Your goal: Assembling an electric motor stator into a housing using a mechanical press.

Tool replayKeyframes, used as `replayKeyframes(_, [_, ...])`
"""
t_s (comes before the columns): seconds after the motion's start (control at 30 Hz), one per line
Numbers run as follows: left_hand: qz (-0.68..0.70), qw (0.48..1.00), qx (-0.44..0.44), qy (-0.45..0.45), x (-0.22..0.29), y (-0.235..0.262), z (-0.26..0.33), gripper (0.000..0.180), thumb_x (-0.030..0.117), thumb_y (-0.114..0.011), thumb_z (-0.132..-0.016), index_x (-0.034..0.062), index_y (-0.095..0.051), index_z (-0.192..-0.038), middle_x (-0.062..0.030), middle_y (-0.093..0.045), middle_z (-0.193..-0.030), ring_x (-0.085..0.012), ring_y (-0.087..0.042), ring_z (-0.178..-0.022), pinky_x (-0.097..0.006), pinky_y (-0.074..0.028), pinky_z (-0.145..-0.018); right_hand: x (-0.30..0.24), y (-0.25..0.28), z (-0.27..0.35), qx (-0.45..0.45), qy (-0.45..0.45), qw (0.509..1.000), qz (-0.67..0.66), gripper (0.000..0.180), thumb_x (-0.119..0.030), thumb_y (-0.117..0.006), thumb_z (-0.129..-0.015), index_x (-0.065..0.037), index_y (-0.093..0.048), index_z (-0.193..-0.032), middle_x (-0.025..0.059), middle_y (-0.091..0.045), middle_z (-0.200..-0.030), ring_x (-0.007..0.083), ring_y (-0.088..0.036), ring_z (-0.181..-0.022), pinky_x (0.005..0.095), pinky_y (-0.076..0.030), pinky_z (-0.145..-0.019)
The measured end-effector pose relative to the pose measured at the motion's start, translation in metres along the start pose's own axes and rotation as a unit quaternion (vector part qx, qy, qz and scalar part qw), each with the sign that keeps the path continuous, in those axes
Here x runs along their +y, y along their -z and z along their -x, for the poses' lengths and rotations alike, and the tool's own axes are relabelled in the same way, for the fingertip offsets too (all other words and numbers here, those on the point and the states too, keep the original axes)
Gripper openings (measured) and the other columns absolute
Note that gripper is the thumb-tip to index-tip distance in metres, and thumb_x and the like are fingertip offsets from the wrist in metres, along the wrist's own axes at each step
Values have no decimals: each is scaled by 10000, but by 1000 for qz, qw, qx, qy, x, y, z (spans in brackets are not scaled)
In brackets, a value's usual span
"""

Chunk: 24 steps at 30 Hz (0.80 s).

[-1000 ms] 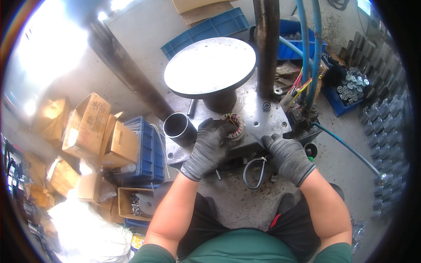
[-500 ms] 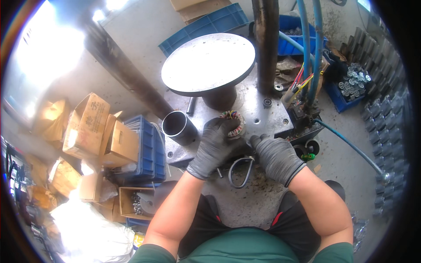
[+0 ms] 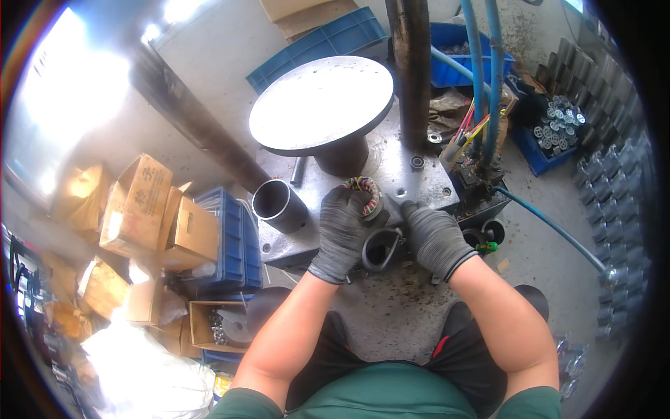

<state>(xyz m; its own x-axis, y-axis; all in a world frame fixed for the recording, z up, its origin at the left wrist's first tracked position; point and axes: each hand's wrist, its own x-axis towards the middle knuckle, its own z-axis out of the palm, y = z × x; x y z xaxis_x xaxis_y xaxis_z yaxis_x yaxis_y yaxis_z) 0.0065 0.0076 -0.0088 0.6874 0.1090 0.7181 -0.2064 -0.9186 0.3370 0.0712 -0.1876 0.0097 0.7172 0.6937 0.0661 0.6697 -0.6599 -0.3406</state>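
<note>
My left hand (image 3: pixel 342 234), in a grey glove, is closed round a motor stator (image 3: pixel 371 197), a ring of windings with coloured wires, at the near edge of the metal press table (image 3: pixel 279 241). Below the stator hangs a dark grey loop of cable (image 3: pixel 380 264), between my hands. My right hand (image 3: pixel 438 241), gloved alike, is at the right of the stator with its fingers curled. What its fingertips hold, if anything, is hidden. Left of my left hand stands an open metal cylinder (image 3: pixel 280 206). A round press plate (image 3: pixel 321 105) on a thick stem is just beyond.
Dark steel columns (image 3: pixel 412 84) flank the plate. Blue hoses (image 3: pixel 493 91) run down at the right. Beyond them are a blue bin of metal parts (image 3: pixel 551 150) and stacked metal cylinders (image 3: pixel 611 216). Cardboard boxes (image 3: pixel 136 202) and blue crates (image 3: pixel 234 241) crowd the left.
The cable loop has risen closer to the table edge, with its opening now dark. My hands stay near the stator; the right has shifted slightly up. The whole view has shifted a little.
</note>
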Motion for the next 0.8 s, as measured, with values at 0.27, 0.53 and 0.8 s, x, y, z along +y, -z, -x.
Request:
replayKeyframes(0.27, [50,988,-121,-78,-14,48,-14,422,184,-920,-752,109,-749,-1130,-151,-742,-1126,-370,-691,-1087,-485,-553,-951,18,38,14,-31,-25,999,-14,385,-77,-737,-860,-33,-659,-1235,236,-712,-1183,437,-723,-1083,522,-582,-935])
replayKeyframes(0.53, [21,991,-122,-42,9,40,-3,625,259,-914,-776,121,-658,-1329,-191,-704,-1258,-409,-658,-1188,-526,-528,-1027,-1,41,27,-71,90,993,34,345,-61,-706,-876,-64,-667,-1219,189,-717,-1132,392,-742,-997,496,-605,-855])
replayKeyframes(0.8, [37,989,-143,-12,4,35,1,647,265,-900,-816,83,-639,-1380,-230,-689,-1266,-442,-645,-1206,-546,-518,-1052,-6,30,21,-68,116,991,25,257,-78,-668,-915,-68,-684,-1171,188,-718,-1086,397,-742,-951,506,-603,-812])
